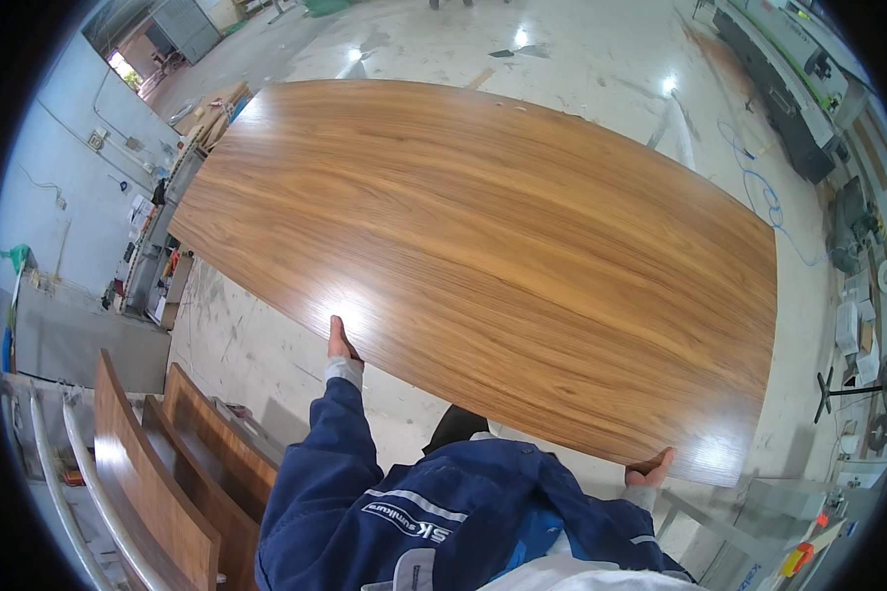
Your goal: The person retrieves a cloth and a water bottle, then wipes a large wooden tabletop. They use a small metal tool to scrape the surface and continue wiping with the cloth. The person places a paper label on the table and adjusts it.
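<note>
Left hand [342, 345] and right hand [648, 470] grip wood-grain panel [483, 266] by its near edge, right one close to corner; best kept level, evenly loaded, clear of brown boards [143, 463]

Wood-grain board [483, 266] in grip of left hand [341, 342] and right hand [649, 470]

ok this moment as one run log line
wood-grain panel; left hand: holding near edge; right hand: holding near edge toward right corner; smaller panels: lower left
</note>
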Action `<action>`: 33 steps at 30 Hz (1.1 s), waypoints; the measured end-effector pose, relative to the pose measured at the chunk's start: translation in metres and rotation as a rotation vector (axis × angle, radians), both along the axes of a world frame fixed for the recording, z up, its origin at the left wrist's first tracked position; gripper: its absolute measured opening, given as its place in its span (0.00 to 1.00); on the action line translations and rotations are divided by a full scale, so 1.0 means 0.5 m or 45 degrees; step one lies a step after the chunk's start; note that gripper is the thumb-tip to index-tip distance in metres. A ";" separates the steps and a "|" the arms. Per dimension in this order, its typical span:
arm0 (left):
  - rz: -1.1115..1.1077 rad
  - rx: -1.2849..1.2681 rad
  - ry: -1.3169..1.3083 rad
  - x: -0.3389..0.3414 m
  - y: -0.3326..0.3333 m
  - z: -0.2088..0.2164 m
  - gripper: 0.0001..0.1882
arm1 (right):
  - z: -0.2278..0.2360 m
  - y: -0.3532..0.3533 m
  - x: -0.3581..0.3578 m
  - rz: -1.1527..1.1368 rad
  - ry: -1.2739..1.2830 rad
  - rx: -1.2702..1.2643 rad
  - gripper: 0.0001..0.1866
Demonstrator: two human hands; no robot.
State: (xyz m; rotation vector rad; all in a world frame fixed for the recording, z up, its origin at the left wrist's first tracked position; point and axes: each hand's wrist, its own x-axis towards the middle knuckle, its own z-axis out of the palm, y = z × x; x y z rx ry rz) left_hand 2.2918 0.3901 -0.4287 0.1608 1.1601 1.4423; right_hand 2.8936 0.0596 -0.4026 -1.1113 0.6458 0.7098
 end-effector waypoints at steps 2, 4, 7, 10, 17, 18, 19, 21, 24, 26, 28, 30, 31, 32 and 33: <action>0.024 -0.023 -0.002 0.029 -0.030 0.007 0.32 | -0.007 -0.018 0.038 0.035 -0.056 0.024 0.40; 0.005 -0.073 0.006 0.055 -0.082 0.015 0.33 | -0.011 -0.051 0.076 0.022 -0.058 0.004 0.40; 0.024 -0.142 0.009 0.090 -0.166 0.027 0.34 | -0.010 -0.115 0.122 0.051 -0.123 -0.027 0.38; 0.011 -0.167 -0.030 0.125 -0.244 0.043 0.35 | -0.011 -0.172 0.157 0.038 -0.195 -0.011 0.36; 0.090 -0.283 -0.017 0.206 -0.398 0.091 0.36 | -0.028 -0.282 0.263 0.153 -0.387 0.219 0.28; 0.047 -0.288 -0.009 0.213 -0.415 0.096 0.35 | -0.029 -0.296 0.271 0.166 -0.336 0.269 0.28; 0.020 -0.289 -0.047 0.217 -0.426 0.100 0.35 | -0.031 -0.304 0.271 0.150 -0.466 0.234 0.29; 0.022 -0.333 -0.112 0.224 -0.451 0.106 0.35 | -0.038 -0.310 0.244 0.107 -0.428 0.152 0.30; -0.032 -0.330 -0.071 0.242 -0.485 0.109 0.35 | -0.051 -0.282 0.145 -0.048 -0.477 0.024 0.30; -0.022 -0.337 -0.054 0.256 -0.501 0.118 0.35 | -0.051 -0.247 0.067 0.030 -0.196 0.354 0.31; -0.004 -0.349 -0.062 0.270 -0.507 0.138 0.34 | -0.019 -0.237 0.041 0.038 -0.313 0.296 0.30; -0.088 -0.254 -0.038 0.274 -0.505 0.179 0.32 | 0.029 -0.242 0.038 0.122 -0.352 0.304 0.29; -0.086 -0.241 -0.008 0.269 -0.509 0.208 0.31 | 0.058 -0.251 0.043 0.190 -0.381 0.316 0.28; -0.095 -0.205 -0.024 0.262 -0.505 0.242 0.29 | 0.090 -0.260 0.056 0.266 -0.416 0.333 0.27; -0.077 -0.118 -0.042 0.259 -0.505 0.276 0.27 | 0.122 -0.269 0.067 0.299 -0.459 0.382 0.26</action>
